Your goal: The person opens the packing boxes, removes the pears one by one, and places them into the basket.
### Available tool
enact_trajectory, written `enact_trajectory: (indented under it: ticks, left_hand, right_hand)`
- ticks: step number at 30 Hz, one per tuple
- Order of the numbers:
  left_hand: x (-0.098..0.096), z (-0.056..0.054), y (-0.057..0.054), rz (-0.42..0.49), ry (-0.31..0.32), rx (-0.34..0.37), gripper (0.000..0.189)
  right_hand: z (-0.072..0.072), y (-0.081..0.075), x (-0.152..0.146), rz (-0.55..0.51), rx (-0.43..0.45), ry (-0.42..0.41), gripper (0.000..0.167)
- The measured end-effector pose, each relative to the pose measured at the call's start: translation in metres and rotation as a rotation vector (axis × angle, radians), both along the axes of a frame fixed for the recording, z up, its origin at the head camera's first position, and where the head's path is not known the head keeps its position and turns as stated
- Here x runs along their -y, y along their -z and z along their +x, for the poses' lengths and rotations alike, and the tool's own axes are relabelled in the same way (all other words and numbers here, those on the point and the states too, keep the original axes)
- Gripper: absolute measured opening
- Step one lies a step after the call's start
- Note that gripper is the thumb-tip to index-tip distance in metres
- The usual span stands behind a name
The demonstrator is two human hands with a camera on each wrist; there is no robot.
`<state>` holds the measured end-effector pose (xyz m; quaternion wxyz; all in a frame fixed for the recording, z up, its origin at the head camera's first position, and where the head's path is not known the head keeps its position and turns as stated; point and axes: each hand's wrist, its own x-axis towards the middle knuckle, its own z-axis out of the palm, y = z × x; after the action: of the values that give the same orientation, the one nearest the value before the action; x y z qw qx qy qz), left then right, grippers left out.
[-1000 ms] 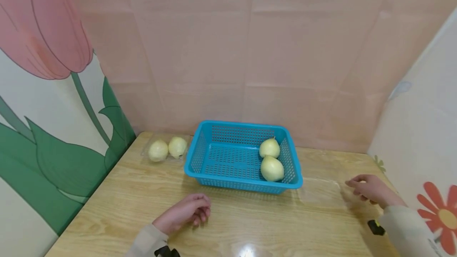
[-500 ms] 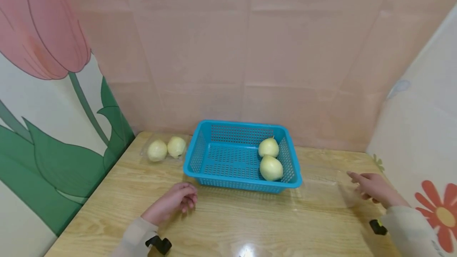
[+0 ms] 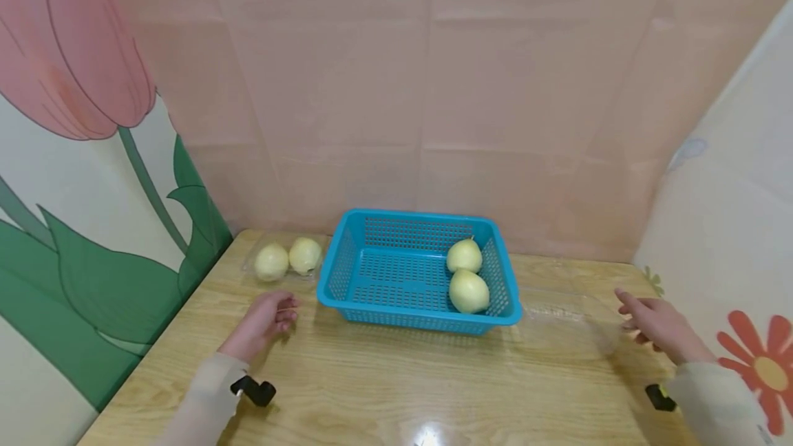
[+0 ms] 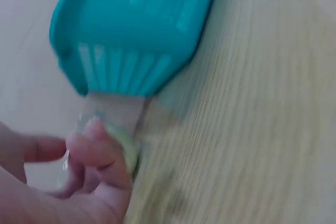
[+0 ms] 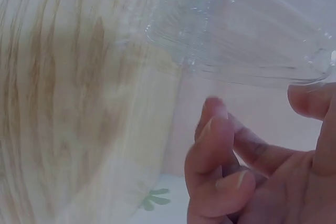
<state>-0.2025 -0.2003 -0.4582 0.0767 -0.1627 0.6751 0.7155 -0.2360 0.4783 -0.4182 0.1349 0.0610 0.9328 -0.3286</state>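
Note:
My left hand (image 3: pixel 263 322) is over the table with loosely bent fingers and holds nothing. Just beyond it, two pale yellow-green pears (image 3: pixel 271 262) sit in a clear plastic tray (image 3: pixel 312 274); in the left wrist view a pear (image 4: pixel 126 148) is partly hidden behind the fingers. A blue plastic basket (image 3: pixel 399 319) stands in the middle, with a pear (image 3: pixel 464 256) and another pear (image 3: pixel 469 291) at its right end. To its right lies a second clear tray (image 3: pixel 557 329), with my right hand (image 3: pixel 663 329) beside it, thumb close to the rim (image 5: pixel 262 80). Contact there cannot be told.
The wooden table (image 3: pixel 396 391) backs onto a pink cloth wall (image 3: pixel 421 88). A tulip-printed panel (image 3: pixel 93 239) borders the left side, and a flower-printed panel (image 3: pixel 743 226) the right. A small black device (image 3: pixel 254 391) is strapped at each wrist.
My left hand has moved left and farther from me, toward the tray with the two pears. My right hand has shifted slightly right, its fingers spreading a little. The pears stay put.

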Motion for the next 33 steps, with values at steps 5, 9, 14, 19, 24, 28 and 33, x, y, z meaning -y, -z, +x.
enact_trajectory:
  ticks: [5, 9, 14, 19, 24, 28, 33]
  left_hand:
    - [0.03, -0.012, 0.0, -0.013, -0.171, -0.001, 0.034]
    - [0.053, -0.017, 0.001, -0.045, -0.264, -0.007, 0.03]
    - [0.074, -0.018, 0.001, -0.104, -0.261, -0.008, 0.046]
    - [0.083, -0.02, 0.0, -0.108, -0.184, -0.023, 0.057]
    - [0.088, -0.024, 0.0, -0.033, -0.167, -0.043, 0.059]
    - [0.089, -0.027, 0.002, -0.002, -0.172, -0.055, 0.059]
    - [0.089, -0.028, 0.004, 0.017, -0.184, -0.042, 0.058]
  right_hand:
    - [0.007, -0.01, 0.005, 0.156, -0.11, -0.031, 0.093]
    - [0.013, -0.018, 0.016, 0.22, -0.175, -0.03, 0.089]
    - [0.022, -0.029, 0.029, 0.234, -0.241, -0.018, 0.082]
    - [0.033, -0.038, 0.048, 0.239, -0.338, -0.011, 0.07]
    - [0.045, -0.046, 0.073, 0.224, -0.394, -0.032, 0.064]
    - [0.053, -0.051, 0.091, 0.218, -0.432, -0.079, 0.057]
    - [0.061, -0.055, 0.106, 0.219, -0.471, -0.157, 0.044]
